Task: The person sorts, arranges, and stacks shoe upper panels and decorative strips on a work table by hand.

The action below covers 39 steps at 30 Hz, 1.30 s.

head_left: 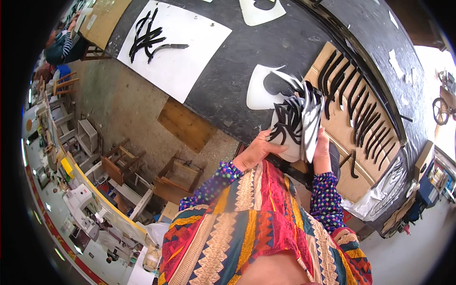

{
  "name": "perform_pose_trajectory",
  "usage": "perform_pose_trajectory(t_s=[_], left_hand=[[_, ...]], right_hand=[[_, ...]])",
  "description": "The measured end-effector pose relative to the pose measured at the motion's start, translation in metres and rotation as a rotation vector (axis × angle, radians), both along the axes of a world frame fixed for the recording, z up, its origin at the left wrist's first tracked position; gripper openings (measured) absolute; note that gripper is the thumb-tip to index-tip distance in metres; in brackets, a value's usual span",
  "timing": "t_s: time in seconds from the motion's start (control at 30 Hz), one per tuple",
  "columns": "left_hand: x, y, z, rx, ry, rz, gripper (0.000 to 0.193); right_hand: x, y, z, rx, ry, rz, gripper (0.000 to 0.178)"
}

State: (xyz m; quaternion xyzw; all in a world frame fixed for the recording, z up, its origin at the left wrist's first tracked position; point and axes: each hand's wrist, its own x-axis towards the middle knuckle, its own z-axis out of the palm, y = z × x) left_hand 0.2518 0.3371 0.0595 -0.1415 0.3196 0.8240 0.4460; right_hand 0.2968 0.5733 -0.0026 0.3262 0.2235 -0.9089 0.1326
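Note:
Between my two hands is a fanned bundle of thin, curved white pieces (310, 126) with black parts among them, held above the table's near edge. My left hand (264, 148) pinches the bundle at its lower left, thumb on top. On its right side, my right hand (323, 148) is closed along the outer edge, most of its fingers hidden behind the pieces. Just beyond the bundle, a white U-shaped cutout (259, 90) lies on the black tabletop (213, 85), partly covered by it.
Rows of black curved strips (354, 97) lie on a brown cardboard sheet (332, 137) at the right. Loose black strips (148, 40) sit on a white sheet (190, 57) at far left. Another white cutout (261, 12) is at the back. Wooden stools (121, 161) stand on the floor to the left.

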Motion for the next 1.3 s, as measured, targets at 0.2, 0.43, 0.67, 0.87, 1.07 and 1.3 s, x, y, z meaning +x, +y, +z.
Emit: perform_pose_trajectory(t_s=[0.2, 0.43, 0.67, 0.87, 1.07, 1.3], left_hand=[[-0.033, -0.012, 0.013, 0.068, 0.019, -0.195, 0.058], [-0.08, 0.016, -0.034, -0.716, 0.504, -0.011, 0.044], [-0.071, 0.042, -0.142, -1.694, 1.059, -0.084, 0.061], [-0.103, 0.019, -0.158, -1.132, 0.673, -0.167, 0.037], [-0.096, 0.138, 0.014, -1.038, 1.175, -0.031, 0.032], [0.104, 0.435, 0.127, -0.222, 0.901, -0.279, 0.031]], right_hand=[[0.029, -0.012, 0.007, -0.142, -0.029, -0.132, 0.066], [0.057, 0.006, 0.011, -0.113, -0.004, -0.298, 0.054], [0.103, 0.056, 0.03, 0.042, 0.127, -0.441, 0.054], [0.222, 0.146, 0.051, 0.323, 0.17, -0.709, 0.06], [0.369, 0.269, 0.077, 0.545, 0.125, -0.915, 0.053], [0.48, 0.432, 0.068, 0.791, 0.271, -1.034, 0.048]])
